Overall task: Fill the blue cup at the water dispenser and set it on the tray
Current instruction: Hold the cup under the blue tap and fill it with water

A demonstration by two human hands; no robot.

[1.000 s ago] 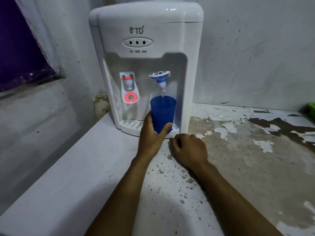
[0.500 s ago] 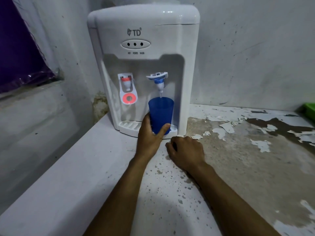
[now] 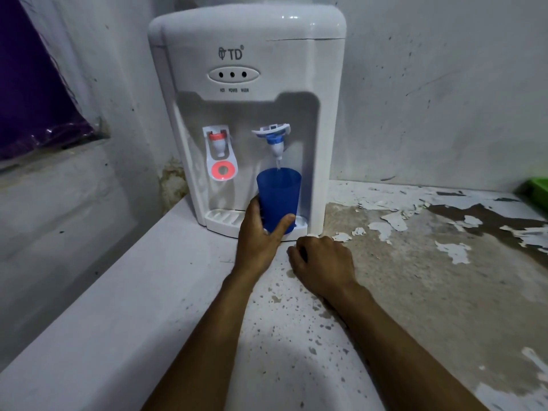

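— What were your fingers doing?
— My left hand [image 3: 257, 238] was wrapped around the blue cup [image 3: 278, 198], thumb across its front, fingers behind. My right hand [image 3: 321, 262] lay curled in a loose fist, holding nothing.
— Where was the cup?
— Upright under the water dispenser [image 3: 246, 114]'s blue tap [image 3: 274, 137], over its drip tray [image 3: 225, 218], a thin stream falling in. The fist rested on the counter [image 3: 415, 277] just before the dispenser.
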